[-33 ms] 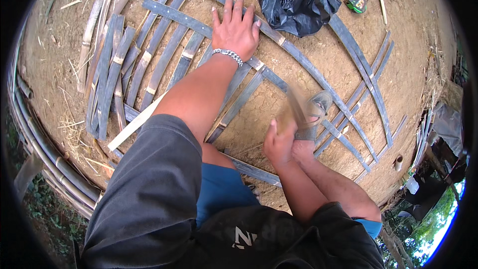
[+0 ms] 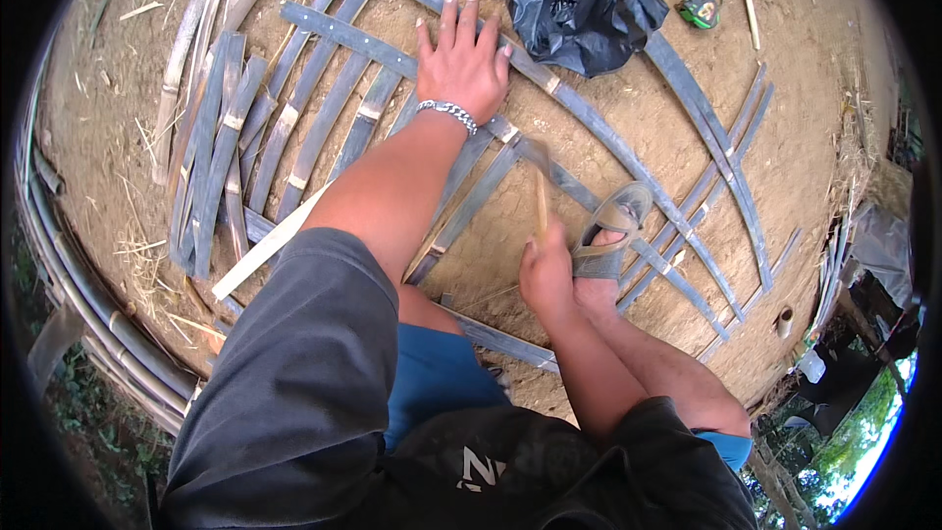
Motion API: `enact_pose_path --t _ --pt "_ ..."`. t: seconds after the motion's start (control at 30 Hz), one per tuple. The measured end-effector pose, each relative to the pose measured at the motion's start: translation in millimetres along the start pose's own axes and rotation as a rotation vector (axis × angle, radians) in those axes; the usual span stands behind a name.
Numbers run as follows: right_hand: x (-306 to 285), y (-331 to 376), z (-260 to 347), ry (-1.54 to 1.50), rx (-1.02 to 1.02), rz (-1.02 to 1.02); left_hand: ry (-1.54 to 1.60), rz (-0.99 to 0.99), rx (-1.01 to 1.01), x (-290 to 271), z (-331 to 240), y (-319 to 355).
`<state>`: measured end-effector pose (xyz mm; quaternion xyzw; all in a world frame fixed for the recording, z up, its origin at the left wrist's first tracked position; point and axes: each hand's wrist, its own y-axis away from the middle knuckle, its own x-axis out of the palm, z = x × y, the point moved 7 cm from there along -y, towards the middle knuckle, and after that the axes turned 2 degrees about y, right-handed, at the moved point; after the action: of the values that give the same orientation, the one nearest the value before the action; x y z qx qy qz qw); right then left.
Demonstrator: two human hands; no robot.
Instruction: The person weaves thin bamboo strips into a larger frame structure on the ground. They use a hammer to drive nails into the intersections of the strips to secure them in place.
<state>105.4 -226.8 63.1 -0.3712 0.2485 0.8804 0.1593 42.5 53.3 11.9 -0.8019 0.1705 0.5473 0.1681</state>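
Across the brown earth ground (image 2: 805,118) spreads a lattice of dark bamboo strips (image 2: 608,132), its two long curved lengths running from upper left to lower right, with shorter slats (image 2: 324,132) set across them on the left. To the left of it lie heaped loose strips (image 2: 224,162), while a pale strip (image 2: 275,240) slants out from under the left forearm. Just beyond the lattice sits a crumpled black plastic bag (image 2: 589,10). The person's right foot, in a sandal (image 2: 633,201), covers part of the nearer long length. Of the two hands, the left hand (image 2: 461,64) lies open, fingers spread, palm over the nearer length and fingertips at the farther one; the right hand (image 2: 549,275) is closed around the pale handle of a hammer-like tool (image 2: 542,201), whose head blurs over the nearer length, right of the left wrist. Near the bag's right side rests a green and black tape measure (image 2: 700,10). A metal chain bracelet (image 2: 448,113) circles the left wrist.
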Motion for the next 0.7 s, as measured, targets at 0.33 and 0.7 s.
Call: enact_pose_path --t 0.33,0.7 --pt "6 2 -19 -0.069 0.209 0.106 -0.012 0.036 -0.021 2 2 6" --pt "-92 -84 86 -0.464 0.055 -0.021 0.061 0.023 -0.081 -4 13 12"
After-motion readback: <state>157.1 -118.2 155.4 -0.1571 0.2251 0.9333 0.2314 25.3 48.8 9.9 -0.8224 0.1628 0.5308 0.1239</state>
